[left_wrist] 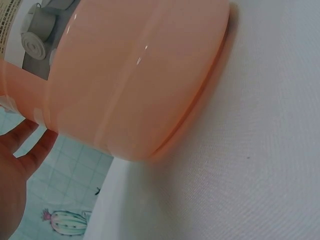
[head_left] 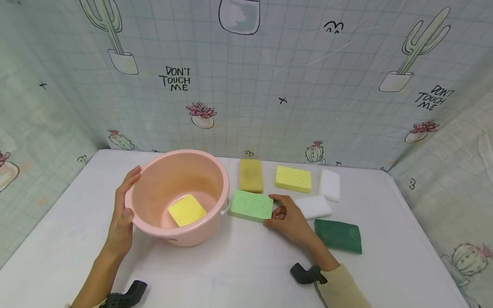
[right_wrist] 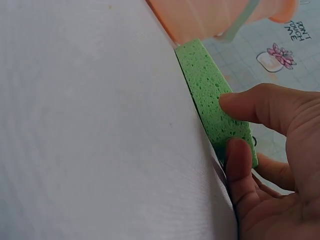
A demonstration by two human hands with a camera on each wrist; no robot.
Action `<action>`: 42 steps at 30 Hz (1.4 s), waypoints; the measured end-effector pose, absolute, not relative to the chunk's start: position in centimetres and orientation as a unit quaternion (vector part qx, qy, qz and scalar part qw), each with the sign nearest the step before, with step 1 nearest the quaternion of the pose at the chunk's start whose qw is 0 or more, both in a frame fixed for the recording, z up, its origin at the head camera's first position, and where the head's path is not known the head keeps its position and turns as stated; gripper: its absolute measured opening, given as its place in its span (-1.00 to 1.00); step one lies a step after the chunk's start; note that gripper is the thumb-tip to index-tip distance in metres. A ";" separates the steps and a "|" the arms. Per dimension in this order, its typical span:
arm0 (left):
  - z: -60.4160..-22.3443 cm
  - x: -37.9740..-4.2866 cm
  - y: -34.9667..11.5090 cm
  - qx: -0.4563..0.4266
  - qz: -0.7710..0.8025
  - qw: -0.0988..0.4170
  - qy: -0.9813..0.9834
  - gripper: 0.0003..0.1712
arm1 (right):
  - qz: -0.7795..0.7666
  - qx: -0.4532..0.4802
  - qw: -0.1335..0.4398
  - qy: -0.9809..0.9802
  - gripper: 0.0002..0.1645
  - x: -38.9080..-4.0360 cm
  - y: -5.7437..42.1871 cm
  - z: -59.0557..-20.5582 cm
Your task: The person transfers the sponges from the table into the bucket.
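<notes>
L hand [head_left: 122,223]: laid agst rim of pink bucket [head_left: 198,236] at approx its 9 o'clock; fingers fairly straight, thumb spread from them.
R hand [head_left: 292,218]: pinches lt green sponge [head_left: 251,206] by its 3 o'clock end, btwn thumb + fingers.
Hands: well apart, bucket & lt green sponge btwn them.
Lt green sponge: on white tbl [head_left: 239,273], just beside bucket, at bucket's 3 o'clock.
In bucket: yellow sponge [head_left: 187,210] on the floor, twd 5 o'clock.
Around lt green sponge: olive sponge [head_left: 251,175] at 12, v. close, can't tell if touching; 2nd yellow sponge [head_left: 292,179] at approx 2; far white sponge [head_left: 329,185] btwn 2 & 3; near white sponge [head_left: 315,206] at 3, partly hidden by R hand; dk green pad [head_left: 339,236] at approx 4.
Wrists: blk mount on each, e.g. R mount [head_left: 306,273].
Backdrop: gridded cloth [head_left: 246,72] w/ cactus drawings, at 12.
</notes>
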State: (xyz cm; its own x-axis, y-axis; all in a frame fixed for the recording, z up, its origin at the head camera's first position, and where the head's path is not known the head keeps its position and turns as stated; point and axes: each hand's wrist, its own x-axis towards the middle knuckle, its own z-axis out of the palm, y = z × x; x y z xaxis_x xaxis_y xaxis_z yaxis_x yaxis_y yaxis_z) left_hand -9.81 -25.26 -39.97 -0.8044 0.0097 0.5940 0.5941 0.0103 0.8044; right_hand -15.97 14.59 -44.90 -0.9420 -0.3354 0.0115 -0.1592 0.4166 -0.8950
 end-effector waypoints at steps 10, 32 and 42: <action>-39.9 -9.7 -25.3 -0.220 -0.669 0.217 -0.676 -0.28 | -0.537 -0.142 0.085 0.827 -0.16 -15.9 14.6 -44.7; -40.0 -9.7 -25.2 -0.231 -0.663 0.224 -0.676 -0.28 | -0.573 -0.133 0.064 0.806 -0.14 -15.8 16.1 -40.3; -40.0 -9.6 -25.2 -0.232 -0.666 0.225 -0.672 -0.27 | -0.580 -0.150 0.049 0.799 -0.16 -15.9 16.5 -36.1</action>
State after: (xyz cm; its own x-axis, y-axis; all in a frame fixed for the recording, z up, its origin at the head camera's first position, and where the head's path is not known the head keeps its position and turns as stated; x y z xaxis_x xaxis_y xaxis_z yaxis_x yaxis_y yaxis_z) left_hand -9.64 -25.19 -39.95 -0.7917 0.0126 0.6108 0.6109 0.0048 0.7917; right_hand -15.91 16.51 -36.15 -0.9501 -0.2969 0.0959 -0.1834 0.2826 -0.9415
